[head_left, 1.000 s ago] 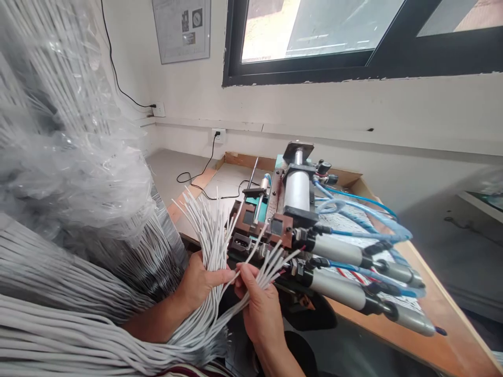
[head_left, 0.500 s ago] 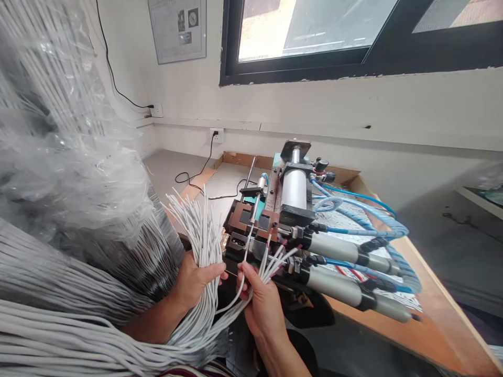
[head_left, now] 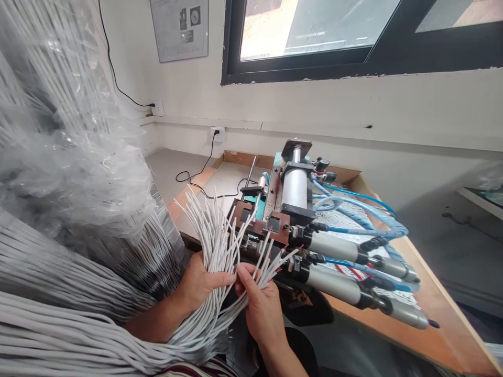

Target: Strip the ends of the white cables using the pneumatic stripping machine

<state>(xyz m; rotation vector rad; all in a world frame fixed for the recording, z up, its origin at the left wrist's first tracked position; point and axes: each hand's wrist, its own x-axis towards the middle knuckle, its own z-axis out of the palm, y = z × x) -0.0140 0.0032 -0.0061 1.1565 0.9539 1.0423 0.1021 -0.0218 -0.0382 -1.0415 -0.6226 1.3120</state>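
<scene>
A thick bundle of white cables (head_left: 210, 238) stands up out of my left hand (head_left: 198, 285), whose fingers are wrapped round it with the thumb stretched to the right. My right hand (head_left: 259, 301) is closed on a smaller bunch of cables (head_left: 271, 264), several with reddish tips. Thumb and forefinger of that hand pinch near my left thumb, and the two hands nearly touch. Just beyond them sits a pneumatic machine (head_left: 259, 225) with brown blocks. The cable ends in my right hand lie in front of its lower blocks; contact cannot be made out.
Long grey-white cables (head_left: 58, 335) and plastic-wrapped bundles (head_left: 78, 183) fill the left side. Silver air cylinders (head_left: 334, 280) and blue hoses (head_left: 365, 230) reach out to the right over the wooden table (head_left: 440, 324). A black power cord (head_left: 196, 180) lies behind.
The cable my right hand held up to the machine has come back toward the left bundle. My hands have drawn together. The cylinder rods at the right now extend further, and the machine's front blocks have shifted.
</scene>
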